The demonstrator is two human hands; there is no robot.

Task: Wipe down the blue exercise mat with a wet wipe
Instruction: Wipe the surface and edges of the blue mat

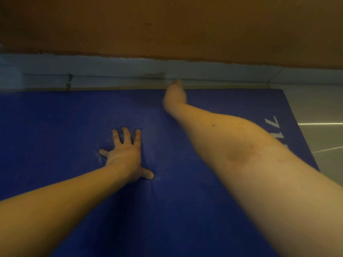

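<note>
The blue exercise mat (pixel 55 127) lies flat on the floor and fills the lower part of the head view. My left hand (pixel 125 154) presses flat on its middle with the fingers spread, denting the mat. My right hand (pixel 174 95) is stretched out to the mat's far edge near the wall; it is blurred and its fingers are hidden behind the hand. No wet wipe shows in the frame, so I cannot tell whether the right hand holds one.
An orange-brown wall (pixel 167 25) with a pale skirting strip (pixel 130 71) runs just beyond the mat's far edge. Grey floor tiles (pixel 319 112) lie to the right of the mat. White lettering (pixel 272 123) marks the mat's right end.
</note>
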